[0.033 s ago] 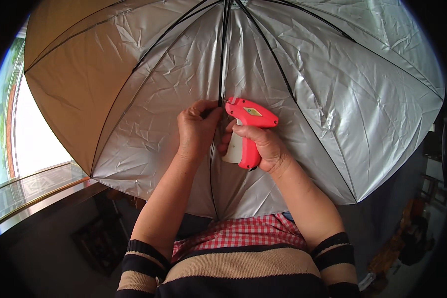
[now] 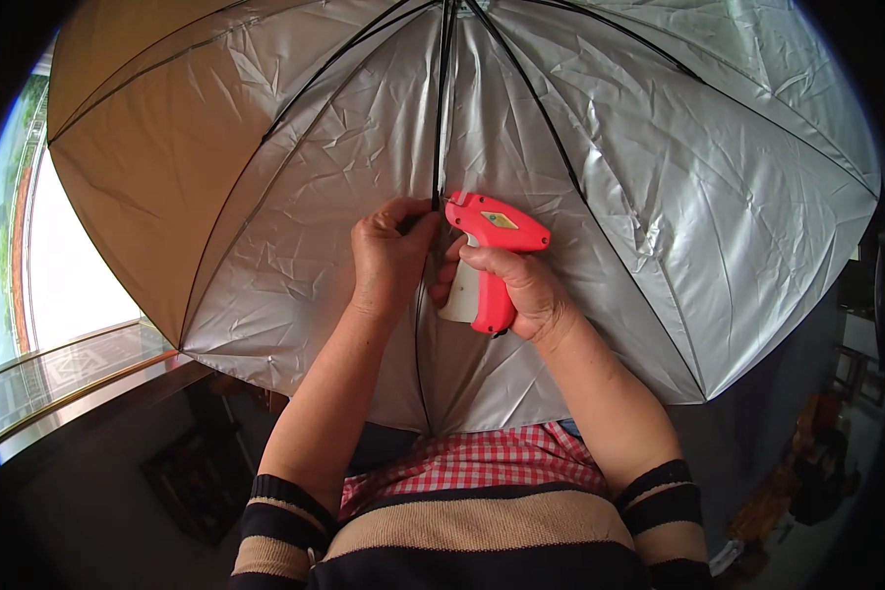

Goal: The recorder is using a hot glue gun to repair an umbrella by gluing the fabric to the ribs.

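An open umbrella (image 2: pixel 324 177) with a silver, creased inner side and black ribs spreads before me. My left hand (image 2: pixel 391 256) pinches the middle umbrella rib (image 2: pixel 442 118) at a dark joint; its fingertips partly hide the spot. In my right hand (image 2: pixel 521 290) is a red tagging gun (image 2: pixel 497 226) with a pale trigger, my fingers wrapped round its grip. The gun's nose points left at the rib, right beside my left fingertips. Whether its needle touches the cloth there, I cannot tell.
Other black ribs (image 2: pixel 536 103) fan out to both sides. A bright window (image 2: pixel 79 256) with a framed lower edge lies at the left. Below the umbrella's rim is a red checked cloth (image 2: pixel 501 457) at my lap. Dark furniture (image 2: pixel 816 462) stands at the lower right.
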